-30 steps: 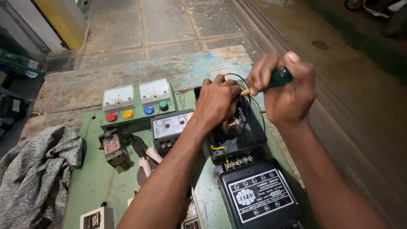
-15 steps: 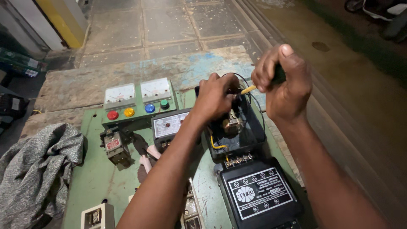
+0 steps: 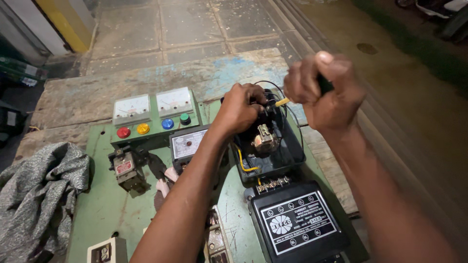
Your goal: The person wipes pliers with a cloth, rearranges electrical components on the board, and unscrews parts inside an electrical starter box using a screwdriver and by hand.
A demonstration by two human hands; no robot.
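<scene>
Screwdriver (image 3: pixel 282 102) tip hidden | R hand (image 3: pixel 324 92) fingers clamped on handle | L hand (image 3: pixel 240 108) fingers gripping meter box (image 3: pixel 268 146) innards

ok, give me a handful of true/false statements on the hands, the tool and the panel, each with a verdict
1. The right hand grips a screwdriver with a yellow shaft. True.
2. The left hand rests on the grey cloth. False: it is at the top edge of the open black housing; the cloth lies far to the left, untouched.
3. The green panel carries two white meter dials above four coloured buttons. True.
4. The black box with the white label plate is farther from the person than the open housing. False: it is nearer.
5. All four buttons are red. False: red, yellow, blue, green.
</scene>
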